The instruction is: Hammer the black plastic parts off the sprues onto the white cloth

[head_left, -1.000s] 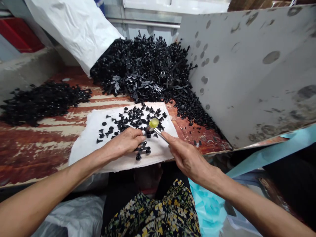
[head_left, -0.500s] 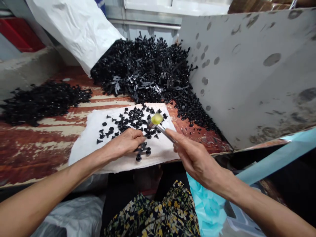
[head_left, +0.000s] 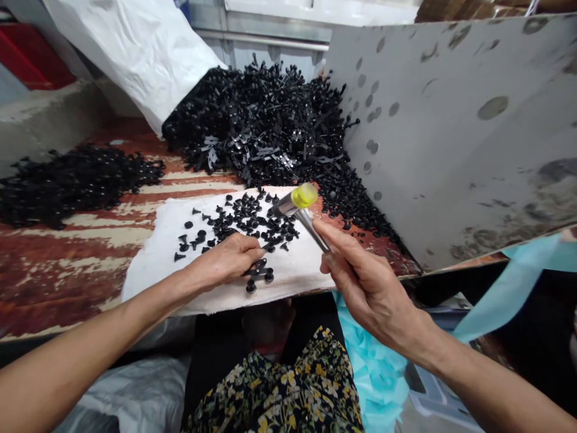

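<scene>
My right hand (head_left: 367, 279) is closed around the metal handle of a small hammer (head_left: 288, 204), which has a yellow face on its head. The hammer is raised over the right part of a white cloth (head_left: 153, 264). Pinched in the fingers of my left hand (head_left: 228, 257) is a black jointed part (head_left: 258, 270) with round knob ends; the fingers cover some of it. Scattered on the cloth, just beyond that hand, lie many small black flanged plugs (head_left: 241, 210).
A big heap of black jointed parts (head_left: 270, 120) spills from a white sack (head_left: 144, 54) at the back. Another black pile (head_left: 76, 183) lies left on the worn red tabletop (head_left: 67, 270). A stained grey panel (head_left: 446, 138) borders the right side; light-blue strips (head_left: 376, 373) hang below.
The hammer has lifted and moved right, its head now higher above the cloth. My left hand stays at nearly the same spot, still pinching the black part.
</scene>
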